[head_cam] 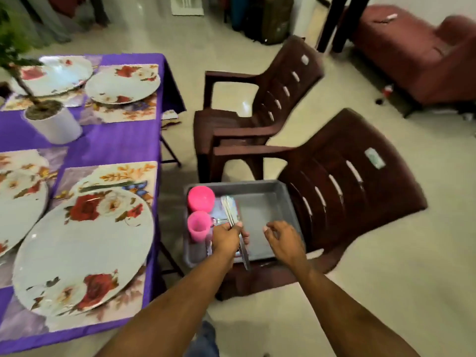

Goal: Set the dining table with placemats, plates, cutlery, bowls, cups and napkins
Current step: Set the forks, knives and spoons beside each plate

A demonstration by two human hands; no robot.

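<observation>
A bundle of steel cutlery (233, 215) sits in the left grip (226, 237), fingers curled round the handles, over a grey tray (260, 202) resting on a brown plastic chair (347, 181). The right grip (282, 239) hovers just beside it, fingers loosely curled and holding nothing. Two pink cups (201, 199) stand in the tray's left side. On the purple-clothed surface (116, 143) to the left, flowered plates (85, 251) lie on placemats (123, 173), near a white potted plant (55, 124).

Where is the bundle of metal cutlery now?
The bundle of metal cutlery is in the left hand, over the grey plastic tray beside two pink cups.
</observation>
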